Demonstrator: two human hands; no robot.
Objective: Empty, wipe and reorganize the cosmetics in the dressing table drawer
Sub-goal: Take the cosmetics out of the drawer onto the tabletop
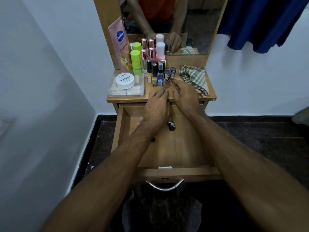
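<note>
The wooden drawer [119, 131] is pulled out below the dressing table top [147, 97]. One dark-capped bottle [171, 125] lies inside it, partly under my left wrist. My left hand [156, 109] reaches over the table's front edge and pinches the base of a dark-capped nail polish bottle [166, 77] that stands upright in front of the row of small bottles [155, 74]. My right hand [184, 96] hovers just right of that bottle, its fingers loosely curled and holding nothing I can see. A green checked cloth [194, 76] lies crumpled at the right of the top.
On the left of the top stand a Vaseline tube [119, 46], two green bottles [135, 62], perfume bottles [144, 62], a pink bottle [160, 51] and a clear box [113, 91] carrying a white nail polish remover tub [125, 80]. A mirror [197, 22] rises behind. Blue fabric [260, 22] hangs at right.
</note>
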